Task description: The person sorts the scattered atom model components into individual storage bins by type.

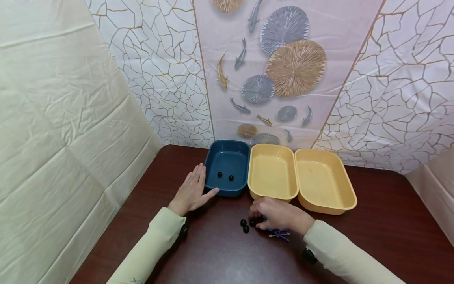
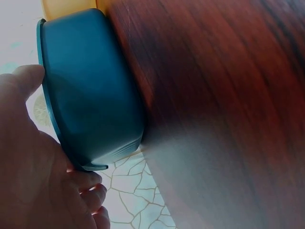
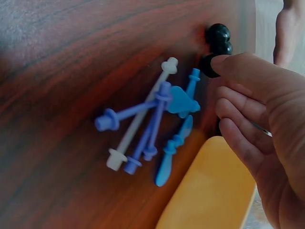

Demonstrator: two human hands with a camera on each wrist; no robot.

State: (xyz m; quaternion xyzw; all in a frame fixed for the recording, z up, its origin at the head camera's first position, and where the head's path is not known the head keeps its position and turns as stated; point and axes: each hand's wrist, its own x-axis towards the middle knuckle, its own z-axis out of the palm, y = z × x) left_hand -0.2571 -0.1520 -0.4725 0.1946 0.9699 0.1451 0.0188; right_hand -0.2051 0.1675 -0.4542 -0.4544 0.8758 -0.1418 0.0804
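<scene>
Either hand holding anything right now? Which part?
Right hand pinches a black ball at its side, fingertip on it. Left hand holds nothing: it rests flat against the blue tray's outer wall.

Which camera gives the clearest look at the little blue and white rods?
The right wrist view: the rods lie crossed on the table beside the right hand, each piece distinct. The head view shows a tiny cluster; the left wrist view shows none.
</scene>
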